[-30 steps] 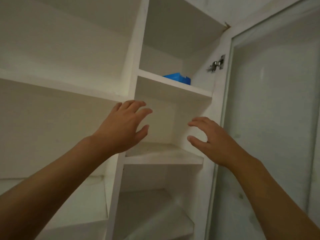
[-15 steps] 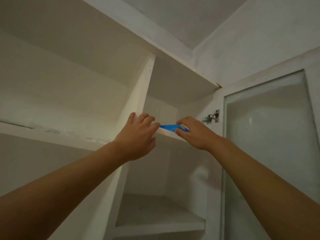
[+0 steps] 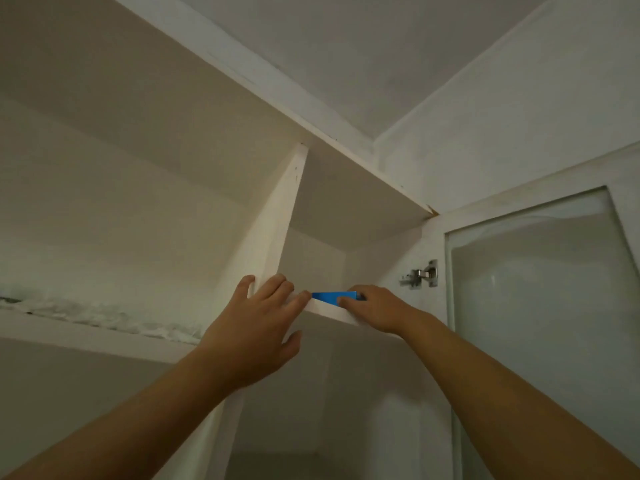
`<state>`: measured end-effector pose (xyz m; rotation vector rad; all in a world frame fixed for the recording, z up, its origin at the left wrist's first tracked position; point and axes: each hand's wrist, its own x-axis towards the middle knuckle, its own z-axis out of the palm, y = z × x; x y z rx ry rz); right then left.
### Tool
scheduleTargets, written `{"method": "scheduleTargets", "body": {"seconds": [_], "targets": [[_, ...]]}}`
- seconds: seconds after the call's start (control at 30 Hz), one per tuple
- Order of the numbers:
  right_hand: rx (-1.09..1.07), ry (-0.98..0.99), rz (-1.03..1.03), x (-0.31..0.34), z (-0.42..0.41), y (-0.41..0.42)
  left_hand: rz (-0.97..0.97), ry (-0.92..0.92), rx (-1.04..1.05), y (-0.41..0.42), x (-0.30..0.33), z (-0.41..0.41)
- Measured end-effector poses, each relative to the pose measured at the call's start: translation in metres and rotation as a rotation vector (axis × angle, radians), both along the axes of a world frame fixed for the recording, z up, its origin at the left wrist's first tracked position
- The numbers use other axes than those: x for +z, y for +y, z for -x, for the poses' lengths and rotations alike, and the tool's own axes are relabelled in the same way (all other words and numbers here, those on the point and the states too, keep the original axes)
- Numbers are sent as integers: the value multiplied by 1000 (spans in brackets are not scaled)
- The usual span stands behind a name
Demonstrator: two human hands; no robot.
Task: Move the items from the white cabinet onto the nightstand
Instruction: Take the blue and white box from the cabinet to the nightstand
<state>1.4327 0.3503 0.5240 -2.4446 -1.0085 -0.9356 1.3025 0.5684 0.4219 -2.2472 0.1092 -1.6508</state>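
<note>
view: looking up into the white cabinet (image 3: 263, 237), both arms raised toward the upper right shelf (image 3: 332, 311).
left hand (image 3: 256, 327): fingers straight and spread, tips resting on the shelf front edge and the vertical divider (image 3: 277, 216). grasping nothing.
right hand (image 3: 377, 306): at 3 o'clock of the left hand, fingers laid over the shelf edge onto the blue item (image 3: 334, 296). thumb sits against its near edge. fingertips hidden behind it, so can't tell if it's actually clamped or just touched.
blue item: thin, flat, only a sliver visible above the shelf lip. lies on the upper right shelf, between the two hands, touching the right one, just clear of the left fingertips.
hinge (image 3: 420, 274): metal, at 2 o'clock of the right hand, on the cabinet side wall.
door (image 3: 540, 306): glass panel in white frame, swung open at 3 o'clock.
left shelf (image 3: 104, 317): rough, flaky front edge, at 9 o'clock of the left hand.
</note>
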Motion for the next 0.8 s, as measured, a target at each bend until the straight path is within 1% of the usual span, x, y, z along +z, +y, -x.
{"method": "scheduleTargets", "body": {"seconds": [0.1,0.23,0.47,0.67,0.8], "targets": [[6,17,-37,-1,-6,1,-9,-3,19,0,2,-2],[27,-16,-56,-3,-1,-1,-22,-9,18,-1,1,0],[131,-69,-119,-7,6,-33,-44,-37,25,-2,0,1],[39,50,-30,9,24,-30,-48,-24,34,-2,0,1],[-10,43,-13,9,33,-27,-35,-18,34,-2,1,3]]}}
